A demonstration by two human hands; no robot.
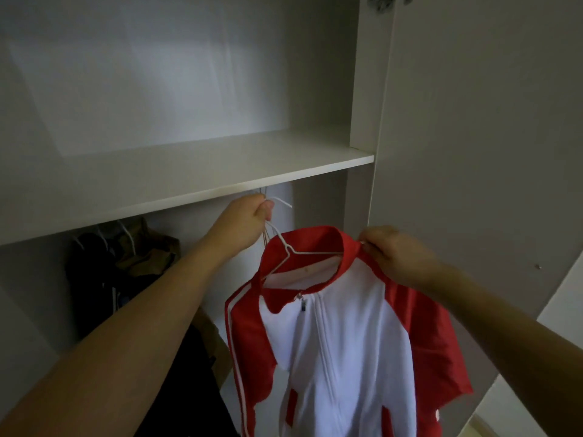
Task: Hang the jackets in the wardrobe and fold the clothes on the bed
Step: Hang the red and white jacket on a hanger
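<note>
Jacket (340, 342) red and white, smooth woven fabric, white front panel with a centre zip, red stand collar and red sleeves, two white stripes down the sleeve on the side of the left hand, red pocket trims low on the front. It hangs on a thin white wire hanger (291, 250), between the two hands and below them, just inside the wardrobe (362, 74) opening under the shelf (189, 171). Left hand (246, 222) raised right under the shelf edge, fingers curled round the hanger neck; other thin wire hooks bunch at the same grip, count unclear. Right hand (394, 253) pinches the red collar on its own side, thumb and fingers closed on the fabric. Both forearms bare.

Wardrobe is matt white laminate board, flat panels, square edges; compartment above the shelf shows only a soft light patch on its back wall. Open door (473, 121) to the right of the right hand, plain white, metal hinge (383, 1) at its top edge. Left of and below the left hand hang dark garments (91, 279) and an olive-brown jacket (148, 250) on white hangers, details lost in shadow. A black garment (186, 389) hangs under the left forearm. No readable writing or brand marks on the jacket; small zip pull (303, 302) dark, blurred.
</note>
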